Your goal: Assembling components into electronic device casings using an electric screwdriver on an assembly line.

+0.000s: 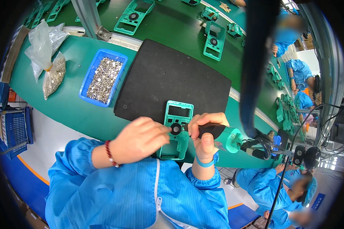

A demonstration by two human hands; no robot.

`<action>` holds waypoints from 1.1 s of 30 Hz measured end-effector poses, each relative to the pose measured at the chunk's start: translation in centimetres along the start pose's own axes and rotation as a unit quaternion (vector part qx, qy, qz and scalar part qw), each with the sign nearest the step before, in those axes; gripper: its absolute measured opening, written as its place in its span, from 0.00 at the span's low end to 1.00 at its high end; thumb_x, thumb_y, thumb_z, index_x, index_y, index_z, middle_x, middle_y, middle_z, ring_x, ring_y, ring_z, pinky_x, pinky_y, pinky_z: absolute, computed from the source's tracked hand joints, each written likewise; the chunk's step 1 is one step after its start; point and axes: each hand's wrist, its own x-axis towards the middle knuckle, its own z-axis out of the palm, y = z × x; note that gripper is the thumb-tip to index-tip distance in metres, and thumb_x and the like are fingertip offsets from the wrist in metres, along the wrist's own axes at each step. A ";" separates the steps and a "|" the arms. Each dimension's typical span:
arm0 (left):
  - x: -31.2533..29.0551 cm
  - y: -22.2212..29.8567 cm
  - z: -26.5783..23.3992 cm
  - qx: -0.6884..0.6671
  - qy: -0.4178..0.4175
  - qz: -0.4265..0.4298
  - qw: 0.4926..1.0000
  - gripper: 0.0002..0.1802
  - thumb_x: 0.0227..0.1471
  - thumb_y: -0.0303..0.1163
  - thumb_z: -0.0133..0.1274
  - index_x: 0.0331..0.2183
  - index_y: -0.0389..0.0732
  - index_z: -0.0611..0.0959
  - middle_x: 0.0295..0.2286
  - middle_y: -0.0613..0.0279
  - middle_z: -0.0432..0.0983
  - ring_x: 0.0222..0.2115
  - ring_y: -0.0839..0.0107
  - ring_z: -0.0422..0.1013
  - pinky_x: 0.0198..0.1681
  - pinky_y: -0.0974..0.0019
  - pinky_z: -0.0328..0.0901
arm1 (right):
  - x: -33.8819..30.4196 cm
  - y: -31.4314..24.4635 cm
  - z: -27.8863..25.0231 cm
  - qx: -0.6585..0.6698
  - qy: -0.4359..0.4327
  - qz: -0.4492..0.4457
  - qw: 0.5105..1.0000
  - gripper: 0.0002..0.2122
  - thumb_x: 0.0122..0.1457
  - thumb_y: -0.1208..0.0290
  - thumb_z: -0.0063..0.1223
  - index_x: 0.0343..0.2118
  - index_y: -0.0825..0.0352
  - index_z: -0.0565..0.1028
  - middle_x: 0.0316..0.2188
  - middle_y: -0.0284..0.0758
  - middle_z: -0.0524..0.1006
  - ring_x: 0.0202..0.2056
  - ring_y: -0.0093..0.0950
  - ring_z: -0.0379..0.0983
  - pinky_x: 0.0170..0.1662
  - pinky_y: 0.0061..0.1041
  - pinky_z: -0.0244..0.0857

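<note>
In front of me a teal plastic housing [177, 147] with a round black speaker [176, 129] lies at the near edge of a black mat. My right hand [205, 133] is wrapped round an electric screwdriver [227, 139] with a black grip and teal body. The screwdriver lies nearly level, its tip pointing left at the speaker's edge. From the left, my left hand [141, 137] reaches to the speaker, fingers bent and drawn together at its rim. Whatever those fingertips pinch is too small or hidden to make out.
A blue tray [82, 89] of small metal screws stands left of the black mat [172, 72]. Beyond it lies a tied clear bag [54, 76] of screws. More teal housings [215, 40] lie on the green belt [172, 26] behind. A dark cable hangs at right, near other people in blue.
</note>
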 end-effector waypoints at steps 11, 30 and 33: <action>-0.3 0.6 4.3 0.033 -0.057 -0.018 0.998 0.11 0.48 0.29 0.52 0.36 0.37 0.80 0.42 0.56 0.80 0.46 0.64 0.75 0.54 0.60 0.65 | -0.4 2.2 -0.2 0.000 0.008 0.029 1.000 0.12 0.49 0.70 0.68 0.31 0.69 0.76 0.27 0.32 0.78 0.27 0.19 0.73 0.32 0.19 0.68; 0.0 0.9 4.1 0.085 -0.067 -0.007 0.994 0.11 0.50 0.30 0.50 0.36 0.36 0.78 0.43 0.53 0.79 0.46 0.66 0.75 0.50 0.64 0.66 | 0.1 0.5 1.2 -0.058 0.041 -0.076 0.995 0.23 0.57 0.53 0.64 0.37 0.70 0.68 0.16 0.34 0.68 0.17 0.24 0.64 0.21 0.23 0.58; -0.3 0.3 4.3 0.077 -0.072 0.002 0.994 0.11 0.50 0.30 0.52 0.37 0.36 0.79 0.43 0.54 0.80 0.45 0.66 0.75 0.51 0.64 0.66 | 1.3 -2.3 1.9 0.002 -0.009 -0.098 0.995 0.25 0.57 0.49 0.62 0.36 0.69 0.67 0.15 0.34 0.68 0.15 0.23 0.62 0.20 0.24 0.59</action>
